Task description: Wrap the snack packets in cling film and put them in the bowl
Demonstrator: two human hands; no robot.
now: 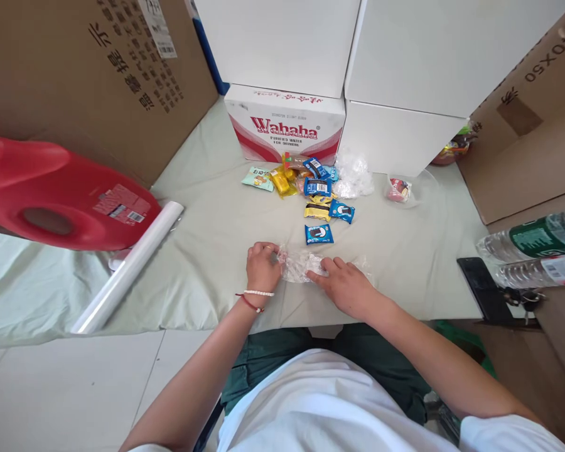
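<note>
1 crumpled clear plastic wrap (297, 267), on counter (414, 263) nr front edge, prob. for flat support | L hand (263, 269): pinching L end, likely to anchor it | R hand (347, 287): fingertips on mid., grip can't tell | 1 blue-wrapped snack (319, 234) just beyond, apart, prob. for easy reach

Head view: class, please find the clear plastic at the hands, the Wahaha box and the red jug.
Clear plastic (299, 266), head view: its crumpled part.
Wahaha box (285, 129), head view: front face, on the lettering.
Red jug (68, 187), head view: its side, above the handle hole.
</note>
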